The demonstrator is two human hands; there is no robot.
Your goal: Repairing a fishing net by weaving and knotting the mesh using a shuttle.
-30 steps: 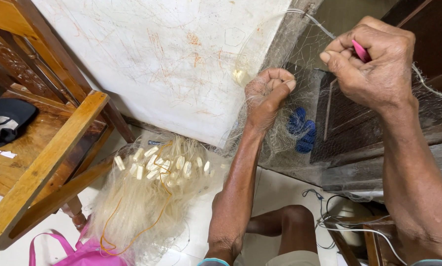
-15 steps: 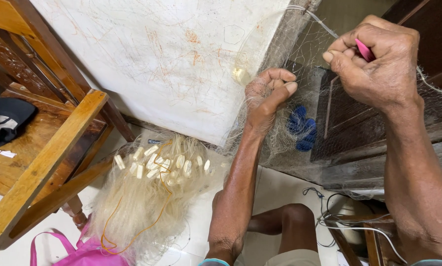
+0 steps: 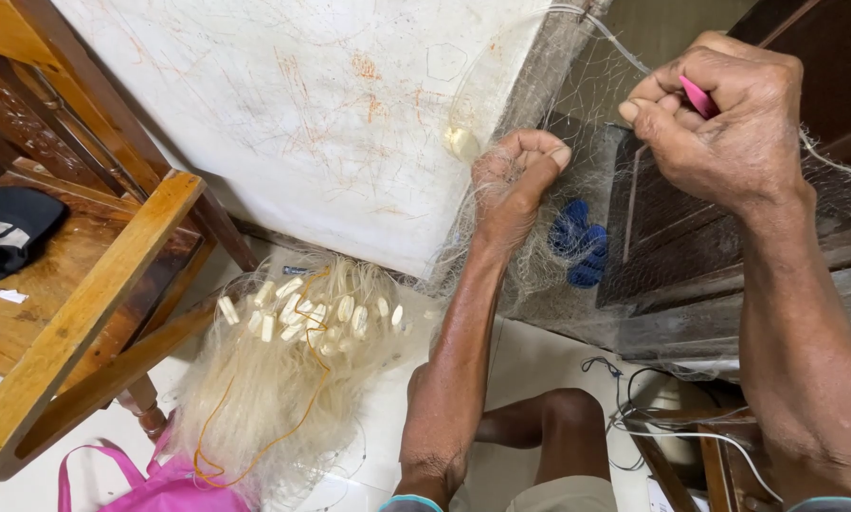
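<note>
Fine fishing net [image 3: 577, 104] stretched betw. both hands, up against dark wood cabinet [image 3: 691, 237]. Left hand [image 3: 511, 185] fisted on bunched mesh; right hand [image 3: 719, 118] pinching pink netting needle [image 3: 698, 97]. Prob. light, limp, snag-prone; best gripped in gathered folds.

— What stood at the left of the frame?

— A wooden chair [image 3: 84, 313], its seat bearing a dark cap [image 3: 13, 232] at the left edge.

— And behind it?

— A white board [image 3: 331, 114], scratched with faint orange marks, filled the upper middle. Dark wooden panels [image 3: 719, 237] took the right side.

— The floor?

— Pale tile [image 3: 530, 370], evenly lit. A pink bag [image 3: 151, 488] lay at the bottom left, and thin cables [image 3: 634, 408] trailed at the lower right.
</note>
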